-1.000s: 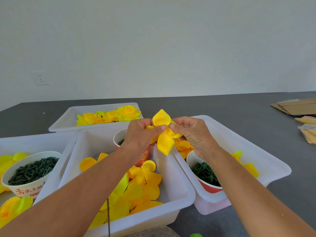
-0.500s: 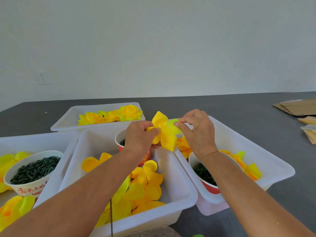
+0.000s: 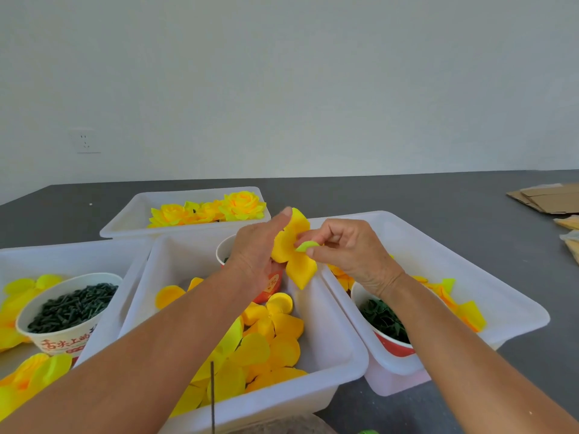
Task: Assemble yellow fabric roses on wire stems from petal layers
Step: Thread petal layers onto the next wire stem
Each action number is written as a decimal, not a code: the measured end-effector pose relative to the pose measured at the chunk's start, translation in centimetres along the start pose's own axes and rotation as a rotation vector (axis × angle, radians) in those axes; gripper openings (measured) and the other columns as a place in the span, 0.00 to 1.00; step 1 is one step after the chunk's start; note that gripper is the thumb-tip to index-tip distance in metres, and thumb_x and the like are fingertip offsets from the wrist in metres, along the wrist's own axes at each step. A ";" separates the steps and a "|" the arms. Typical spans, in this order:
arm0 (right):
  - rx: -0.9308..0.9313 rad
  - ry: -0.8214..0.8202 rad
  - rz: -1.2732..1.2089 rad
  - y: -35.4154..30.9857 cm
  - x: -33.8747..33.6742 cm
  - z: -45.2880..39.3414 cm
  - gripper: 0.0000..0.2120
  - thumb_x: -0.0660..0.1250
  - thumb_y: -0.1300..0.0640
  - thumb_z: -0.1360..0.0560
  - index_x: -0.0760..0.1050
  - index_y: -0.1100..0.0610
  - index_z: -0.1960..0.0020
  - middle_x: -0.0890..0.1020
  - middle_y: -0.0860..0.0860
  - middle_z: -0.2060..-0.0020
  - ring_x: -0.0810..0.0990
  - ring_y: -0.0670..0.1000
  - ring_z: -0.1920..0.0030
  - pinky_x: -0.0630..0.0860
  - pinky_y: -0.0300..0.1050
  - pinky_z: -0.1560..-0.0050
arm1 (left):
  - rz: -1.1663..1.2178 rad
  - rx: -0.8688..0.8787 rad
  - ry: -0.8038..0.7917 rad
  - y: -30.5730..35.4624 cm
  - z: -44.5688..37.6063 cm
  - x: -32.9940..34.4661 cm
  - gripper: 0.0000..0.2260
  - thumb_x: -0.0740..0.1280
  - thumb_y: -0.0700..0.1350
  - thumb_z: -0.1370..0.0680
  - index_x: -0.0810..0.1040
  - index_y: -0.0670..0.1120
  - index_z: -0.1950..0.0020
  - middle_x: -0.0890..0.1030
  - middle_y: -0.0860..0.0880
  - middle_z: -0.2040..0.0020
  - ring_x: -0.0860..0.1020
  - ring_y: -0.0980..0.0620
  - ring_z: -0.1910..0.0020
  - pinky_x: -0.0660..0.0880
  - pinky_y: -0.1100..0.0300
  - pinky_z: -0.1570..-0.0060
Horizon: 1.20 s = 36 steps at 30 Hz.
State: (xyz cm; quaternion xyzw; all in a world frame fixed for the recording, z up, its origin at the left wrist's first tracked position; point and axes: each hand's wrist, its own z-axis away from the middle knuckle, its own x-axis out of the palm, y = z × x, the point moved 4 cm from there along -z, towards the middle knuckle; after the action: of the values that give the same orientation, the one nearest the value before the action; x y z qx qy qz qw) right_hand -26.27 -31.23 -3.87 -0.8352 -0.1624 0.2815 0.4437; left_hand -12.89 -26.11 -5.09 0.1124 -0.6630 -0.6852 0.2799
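Over the centre bin, a yellow petal layer (image 3: 289,245) with several lobes is held up. My left hand (image 3: 255,258) lies against its left side with straight fingers, the index tip at the layer's top edge; its thumb is hidden. My right hand (image 3: 347,252) pinches a small yellow-green petal piece (image 3: 308,245) at the layer's middle. A thin dark wire (image 3: 212,399) stands upright at the bottom edge of the view, in front of the centre bin.
The centre white bin (image 3: 341,349) holds loose yellow petal layers and a red cup (image 3: 271,286). Finished roses (image 3: 206,211) fill the far bin. A paper bowl of dark green pieces (image 3: 70,305) sits left, a cup of green leaves (image 3: 383,321) right. Cardboard (image 3: 548,198) lies far right.
My left hand's fingers have straightened against the petal layer, which has turned more upright. My right hand has moved from the layer's edge to its middle with a small green-yellow piece.
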 end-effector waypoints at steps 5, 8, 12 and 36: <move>0.021 0.058 -0.050 -0.2 -0.4 -0.2 0.04 0.69 0.68 0.28 0.74 0.68 0.59 0.76 0.76 0.59 0.76 0.70 0.62 0.76 0.64 0.51 | -0.107 0.064 0.109 -0.1 -0.2 -0.7 0.03 0.73 0.38 0.29 0.81 0.44 0.59 0.82 0.39 0.52 0.80 0.39 0.50 0.76 0.44 0.48; 0.006 0.115 -0.107 -0.4 -0.8 -0.3 0.04 0.68 0.68 0.27 0.75 0.62 0.60 0.81 0.66 0.62 0.79 0.56 0.60 0.77 0.53 0.52 | -0.087 0.075 0.207 0.0 -0.6 -1.5 0.06 0.73 0.39 0.29 0.78 0.47 0.63 0.81 0.41 0.55 0.79 0.40 0.51 0.77 0.45 0.47; 0.017 0.299 -0.187 0.1 -1.9 -0.5 0.06 0.66 0.67 0.26 0.75 0.58 0.60 0.81 0.54 0.66 0.79 0.49 0.63 0.77 0.41 0.58 | -0.089 0.133 0.312 0.6 -1.1 -2.6 0.08 0.71 0.41 0.27 0.75 0.49 0.63 0.79 0.46 0.57 0.77 0.42 0.48 0.76 0.43 0.44; 0.646 0.508 0.538 5.7 -4.7 -0.4 0.22 0.65 0.58 0.24 0.68 0.58 0.31 0.72 0.55 0.33 0.68 0.57 0.33 0.67 0.49 0.37 | -0.056 0.235 0.108 1.0 0.0 -1.1 0.03 0.70 0.41 0.25 0.78 0.43 0.58 0.80 0.36 0.47 0.77 0.36 0.44 0.74 0.39 0.44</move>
State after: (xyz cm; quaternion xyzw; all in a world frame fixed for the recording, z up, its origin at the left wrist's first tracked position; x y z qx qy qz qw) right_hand -29.63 -37.09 -6.94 -0.7093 0.2683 0.2093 0.6173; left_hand -11.80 -25.47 -4.33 0.1996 -0.7192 -0.6035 0.2807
